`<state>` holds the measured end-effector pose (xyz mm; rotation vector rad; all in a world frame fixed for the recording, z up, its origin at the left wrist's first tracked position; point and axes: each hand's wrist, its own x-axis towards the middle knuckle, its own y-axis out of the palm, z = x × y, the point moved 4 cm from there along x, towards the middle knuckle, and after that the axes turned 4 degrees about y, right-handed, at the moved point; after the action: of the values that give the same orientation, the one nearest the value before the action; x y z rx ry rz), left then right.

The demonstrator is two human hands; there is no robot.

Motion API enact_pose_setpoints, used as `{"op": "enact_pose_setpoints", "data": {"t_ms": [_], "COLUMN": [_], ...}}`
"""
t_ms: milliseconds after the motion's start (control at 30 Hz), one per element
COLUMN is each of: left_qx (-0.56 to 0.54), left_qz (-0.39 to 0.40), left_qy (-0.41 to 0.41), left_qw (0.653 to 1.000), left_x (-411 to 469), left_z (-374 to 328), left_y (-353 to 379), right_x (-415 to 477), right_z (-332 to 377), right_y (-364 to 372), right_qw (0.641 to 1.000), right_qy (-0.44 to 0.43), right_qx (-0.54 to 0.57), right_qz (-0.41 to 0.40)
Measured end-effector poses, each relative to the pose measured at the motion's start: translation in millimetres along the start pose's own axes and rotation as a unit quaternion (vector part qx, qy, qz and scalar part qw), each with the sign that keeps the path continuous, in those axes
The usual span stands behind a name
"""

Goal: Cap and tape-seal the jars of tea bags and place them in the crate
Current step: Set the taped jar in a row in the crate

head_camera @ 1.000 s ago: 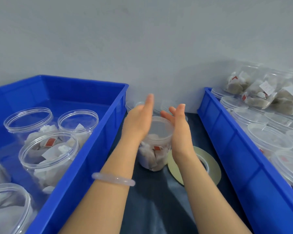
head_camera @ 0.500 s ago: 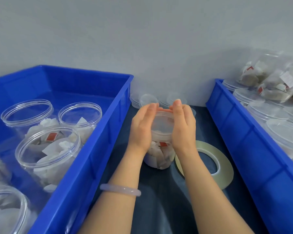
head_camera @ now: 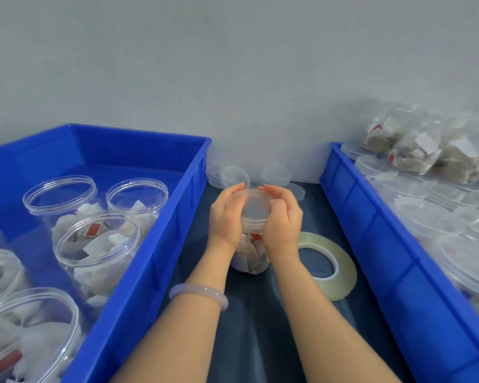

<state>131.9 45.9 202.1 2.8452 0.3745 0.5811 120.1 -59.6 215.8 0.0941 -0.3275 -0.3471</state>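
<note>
nearby, the tape roll [head_camera: 343, 273] lies just beside the gripped jar [head_camera: 250, 259].

Dark table [head_camera: 252, 333]: left crate [head_camera: 155, 261]; right crate [head_camera: 385, 258]; jar [head_camera: 250, 259]; tape roll [head_camera: 345, 275]; lids [head_camera: 234, 176]

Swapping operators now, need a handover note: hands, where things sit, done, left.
Left hand and right hand both grip the lid on the jar of tea bags, standing on the dark mat between the crates.
Tape roll lies flat right of the jar, untouched.
Left crate: open jars of tea bags. Right crate: capped jars.
Done: lid set on; tightness cannot be told.
Left: tape-seal this jar, crate it, then the open jars.
</note>
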Motion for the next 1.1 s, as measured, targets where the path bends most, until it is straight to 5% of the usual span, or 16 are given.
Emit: {"op": "enact_pose_setpoints", "data": {"t_ms": [200, 367, 533, 700, 867, 1000, 1100], "left_qx": [0.008, -0.004, -0.030, -0.134, -0.055, 0.057, 0.143], "left_qz": [-0.074, -0.095, -0.109, 0.005, 0.222, 0.354, 0.332], "left_qy": [-0.124, -0.080, 0.037, 0.124, 0.096, -0.022, 0.006], "left_qw": [0.990, 0.992, 0.993, 0.983, 0.969, 0.933, 0.932], "left_x": [-9, -38, -48, -22, -18, -25, -19], "left_z": [5, -16, -71, -156, -140, -78, -52], "left_y": [-8, -5, 24, 98, 182, 224, 235], "right_x": [-14, -38, -43, 13, 71, 100, 102], "right_z": [9, 23, 77, 192, 210, 149, 125], "right_y": [1, -9, -26, -62, -141, -184, -197], "right_qw": [0.991, 0.988, 0.997, 0.982, 0.946, 0.957, 0.929], "right_qy": [0.114, 0.112, 0.056, -0.072, -0.086, -0.018, -0.044], "right_qx": [-0.066, -0.090, -0.047, 0.050, -0.016, -0.157, -0.312], "right_qz": [0.028, 0.047, -0.036, -0.165, -0.312, -0.242, -0.192]}}
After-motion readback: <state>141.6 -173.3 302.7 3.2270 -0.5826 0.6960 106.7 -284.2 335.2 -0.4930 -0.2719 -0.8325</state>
